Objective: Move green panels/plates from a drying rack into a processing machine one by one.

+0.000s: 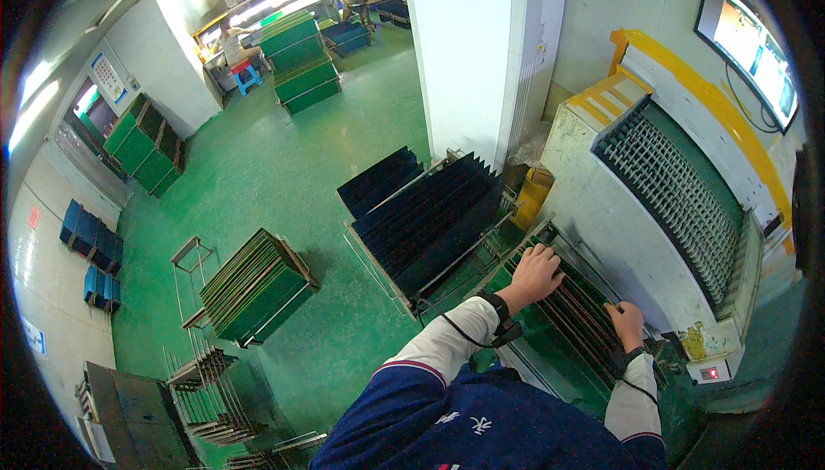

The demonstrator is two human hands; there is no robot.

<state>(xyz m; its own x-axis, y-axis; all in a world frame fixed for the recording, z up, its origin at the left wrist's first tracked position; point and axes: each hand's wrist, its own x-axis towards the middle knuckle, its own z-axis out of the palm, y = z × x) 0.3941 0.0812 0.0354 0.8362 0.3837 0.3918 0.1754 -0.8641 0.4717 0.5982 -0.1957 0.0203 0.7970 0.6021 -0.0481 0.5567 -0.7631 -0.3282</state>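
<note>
Beside the roller machine (675, 204), left hand (534, 272) and right hand (627, 324) curl over upright panels (577, 326), grip unconfirmable; even, edge-only handling appears advisable.

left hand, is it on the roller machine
No, the left hand is at the rack of thin boards, apart from the roller machine.
</note>
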